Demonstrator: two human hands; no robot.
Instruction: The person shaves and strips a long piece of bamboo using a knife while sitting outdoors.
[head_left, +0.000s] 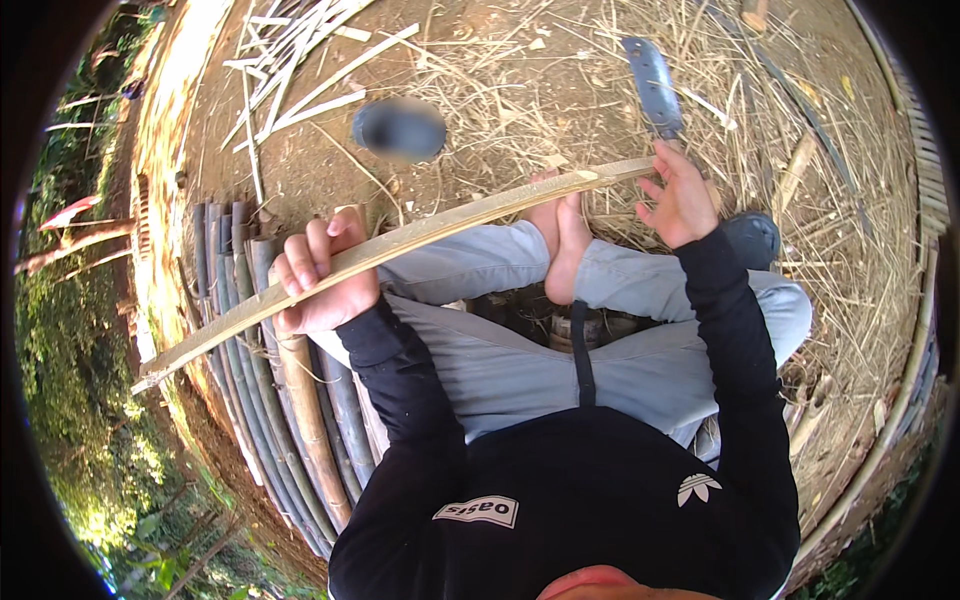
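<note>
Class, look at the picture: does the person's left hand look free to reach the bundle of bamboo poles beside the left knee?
Probably not right away: the left hand is closed around the bamboo strip. The bamboo poles lie just below it with nothing between, so only the grip is in the way.

Single view from a head-worn fisheye camera, looking steeply down at close range over the seated person's chest, lap and forearms onto the ground (pixel 480 90). Straight edges bow toward the dark circular rim; greenery curves along the left margin.
</note>
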